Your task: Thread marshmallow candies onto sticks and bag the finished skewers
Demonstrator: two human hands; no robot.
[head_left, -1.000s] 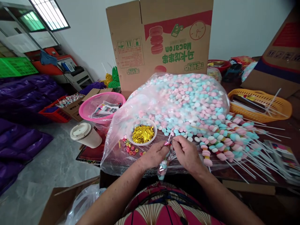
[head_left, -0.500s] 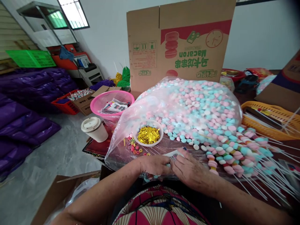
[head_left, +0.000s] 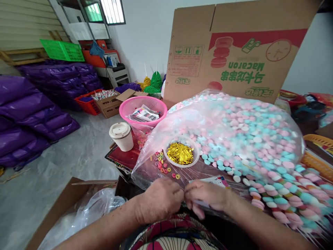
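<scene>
Printed plastic wrapper (head_left: 218,180) sits near the bench's (head_left: 203,171) front edge, partly covered by the curled right hand (head_left: 208,194); whether it or the left hand (head_left: 162,196) grips anything, I can't tell. Gentle handling should prevent tearing.

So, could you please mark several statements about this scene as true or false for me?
The round bowl holds gold strips. True.
The lidded cup lies on its side. False: the lidded cup stands upright.
The left hand and right hand are far apart. False: the left hand and right hand are close together.
A printed packet shows beside the right hand. True.
The mesh basket is blue. False: the mesh basket is pink.
</scene>
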